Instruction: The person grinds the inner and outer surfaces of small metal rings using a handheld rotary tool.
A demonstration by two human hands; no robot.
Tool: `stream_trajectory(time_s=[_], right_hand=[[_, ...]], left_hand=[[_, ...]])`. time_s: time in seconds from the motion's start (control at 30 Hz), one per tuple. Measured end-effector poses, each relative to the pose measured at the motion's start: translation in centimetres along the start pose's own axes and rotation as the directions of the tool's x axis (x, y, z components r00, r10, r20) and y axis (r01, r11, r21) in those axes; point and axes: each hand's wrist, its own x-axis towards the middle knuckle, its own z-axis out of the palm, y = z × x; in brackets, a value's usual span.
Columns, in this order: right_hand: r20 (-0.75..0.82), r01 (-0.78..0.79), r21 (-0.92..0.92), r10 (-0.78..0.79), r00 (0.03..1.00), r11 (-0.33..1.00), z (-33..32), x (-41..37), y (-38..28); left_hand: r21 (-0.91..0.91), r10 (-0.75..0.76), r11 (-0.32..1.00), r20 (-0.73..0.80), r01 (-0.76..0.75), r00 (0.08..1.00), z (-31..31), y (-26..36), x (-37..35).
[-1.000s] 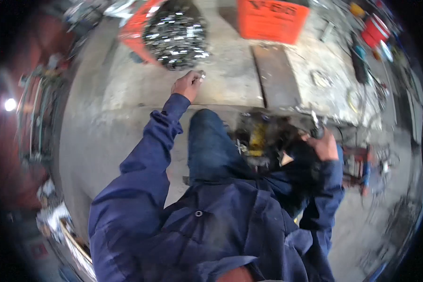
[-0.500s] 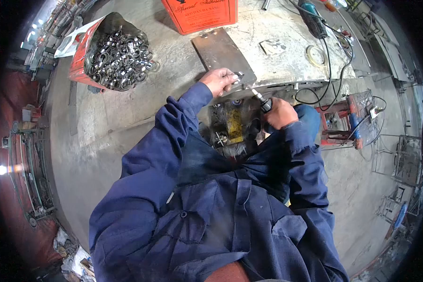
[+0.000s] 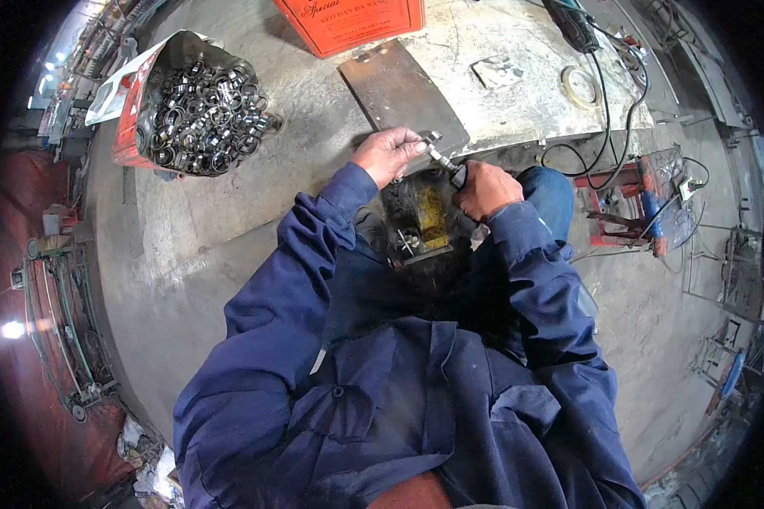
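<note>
My left hand pinches a small shiny metal ring between thumb and fingers, near the front corner of a dark steel plate. Wrapped round the dark body of a slim hand tool with a silver nose is my right hand. The tool's nose points up and left, its tip right at the ring and close to the left fingertips. Most of the tool's body is hidden by the right fingers. Below the hands, between the knees, sits a dark, yellow-marked metal block.
A cut-open red tin at the left holds many metal rings. A red adhesive can stands behind the plate. A tape roll, a corded power tool and black cables lie at the right. A red metal frame stands beside the right knee.
The right hand has moved slightly left and brought the tool's tip up to the ring. The left hand still holds the ring. The view has shifted slightly.
</note>
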Motion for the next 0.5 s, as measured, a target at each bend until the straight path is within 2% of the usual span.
stream_trajectory(time_s=[0.13, 0.2, 0.3, 0.4, 0.5], right_hand=[[0.025, -0.042, -0.034, 0.043, 0.999, 0.999, 0.4, 0.9, 0.3], [-0.053, -0.056, -0.015, 0.055, 0.997, 0.998, 0.4, 1.3, 0.7], [-0.072, -0.042, -0.001, 0.042, 0.996, 0.999, -0.2, 0.7, 0.9], [0.001, -0.018, -0.015, 0.019, 1.0, 1.0, 1.1, 1.3, 1.6], [-0.016, 0.016, -0.015, -0.016, 1.0, 1.0, 1.2, 0.8, 1.4]], left_hand=[[0.015, -0.011, 1.0, -0.003, 0.011, 1.0, -0.1, 0.2, 0.0], [0.036, -0.01, 0.999, -0.006, 0.011, 1.0, -0.1, 0.5, 0.1], [0.121, -0.008, 0.993, 0.006, 0.008, 1.0, -0.2, 0.6, 0.3], [0.049, -0.022, 0.999, 0.004, 0.022, 1.0, 0.0, 0.2, 0.6], [0.041, -0.025, 0.999, -0.01, 0.025, 1.0, 0.0, 0.5, 0.6]])
